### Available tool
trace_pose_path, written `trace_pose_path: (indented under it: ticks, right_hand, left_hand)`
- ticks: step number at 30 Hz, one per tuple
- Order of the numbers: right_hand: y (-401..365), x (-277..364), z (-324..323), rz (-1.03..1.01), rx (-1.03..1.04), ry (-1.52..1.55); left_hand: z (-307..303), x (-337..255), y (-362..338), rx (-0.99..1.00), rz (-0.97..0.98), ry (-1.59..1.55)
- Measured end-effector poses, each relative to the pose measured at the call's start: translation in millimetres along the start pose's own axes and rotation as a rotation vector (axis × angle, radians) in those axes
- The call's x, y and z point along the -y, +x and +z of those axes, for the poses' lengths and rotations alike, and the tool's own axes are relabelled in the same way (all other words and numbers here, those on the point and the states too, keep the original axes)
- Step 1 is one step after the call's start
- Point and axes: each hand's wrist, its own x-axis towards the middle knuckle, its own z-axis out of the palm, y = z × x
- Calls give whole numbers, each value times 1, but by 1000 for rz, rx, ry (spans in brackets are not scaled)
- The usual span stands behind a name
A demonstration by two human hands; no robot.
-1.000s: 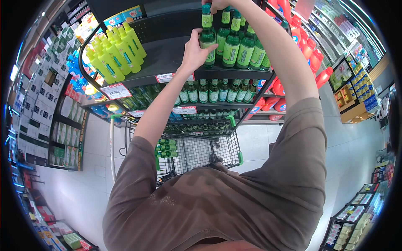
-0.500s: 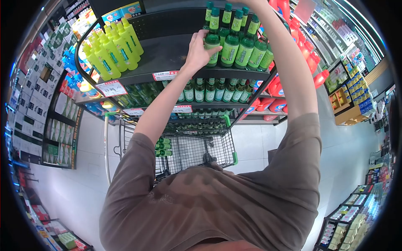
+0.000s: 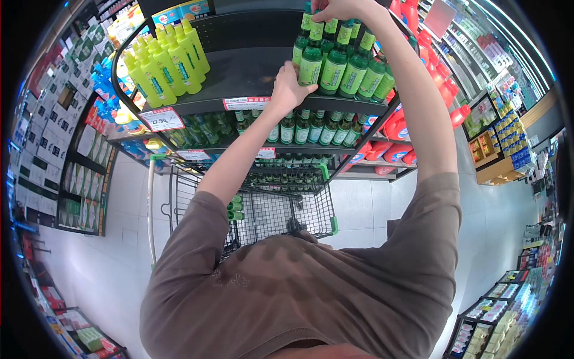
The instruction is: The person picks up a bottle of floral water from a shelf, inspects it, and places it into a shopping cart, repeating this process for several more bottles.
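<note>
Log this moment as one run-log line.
left hand: grips front green bottle on top shelf | right hand: on back bottle caps | cart: below, few bottles inside

A loose, short-sleeved T-shirt (image 3: 311, 293) in muted grey-brown fills the view from 4 to 8 o'clock, its cloth softly creased. A small, faint print (image 3: 230, 278) sits on it toward 7 o'clock, too blurred to read. The left sleeve (image 3: 197, 221) at 8 o'clock and the right sleeve (image 3: 436, 197) at 3 o'clock end above the elbows. Forearms, left hand (image 3: 290, 90) and right hand (image 3: 338, 9) are bare.
</note>
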Motion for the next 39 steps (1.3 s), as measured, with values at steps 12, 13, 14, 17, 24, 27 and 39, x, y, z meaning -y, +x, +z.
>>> trace_pose_path:
  ticks: [12,13,14,17,24,27,39]
  right_hand:
    - [7,-14,7,-9,-24,-17]
    - [6,-11,7,-25,-39,-12]
    - [4,-10,6,-29,-35,-12]
    - [-2,-9,7,-31,-70,2]
    - [-53,37,26,-87,-721,170]
    - [-86,71,65,-182,-864,337]
    - [-272,110,464,31,875,669]
  left_hand:
    - [12,12,-2,-77,80,-66]
    - [11,12,-4,-78,73,-70]
    - [10,12,-6,-80,69,-71]
    - [3,11,-15,-47,29,-130]
    - [-36,24,-113,-509,334,-75]
    - [-43,65,-191,-469,111,-117]
    - [-43,276,-508,773,-886,100]
